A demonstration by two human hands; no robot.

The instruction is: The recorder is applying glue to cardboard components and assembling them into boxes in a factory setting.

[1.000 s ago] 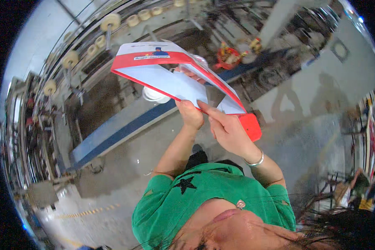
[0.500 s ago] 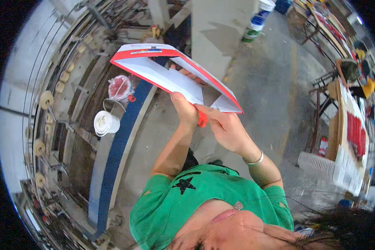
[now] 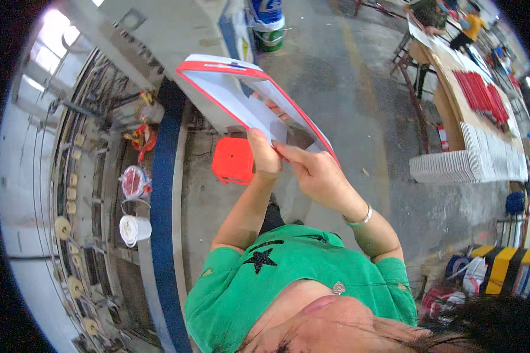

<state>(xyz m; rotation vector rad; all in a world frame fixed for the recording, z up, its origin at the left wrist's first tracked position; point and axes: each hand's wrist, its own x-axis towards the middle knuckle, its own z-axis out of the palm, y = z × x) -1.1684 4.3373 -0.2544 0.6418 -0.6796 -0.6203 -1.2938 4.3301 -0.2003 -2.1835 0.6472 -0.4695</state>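
Observation:
In front of my chest I hold up a red-edged white cardboard box (image 3: 254,112), tilted, its open side toward me. My left hand (image 3: 266,157) is closed on the near edge, the thumb lying over the rim. Through an opening in the box's far part some fingertips show; which hand they belong to I cannot tell. My right hand (image 3: 324,179) grips the same near edge to the right of the left one, its index finger laid along the rim. The rest of its fingers are partly hidden.
A red stool (image 3: 232,161) stands on the floor beyond my left forearm. To the left runs a machine with a blue edge (image 3: 166,194), bearing a white bucket (image 3: 134,230) and a pink-stained tub (image 3: 134,182). On the right, a table holds red stacks (image 3: 480,97) and piled white sheets (image 3: 462,162).
The surroundings have shifted in view: the red stool now shows fully and the right-hand table appears closer. Both hands keep hold of the box, which is tilted slightly more steeply.

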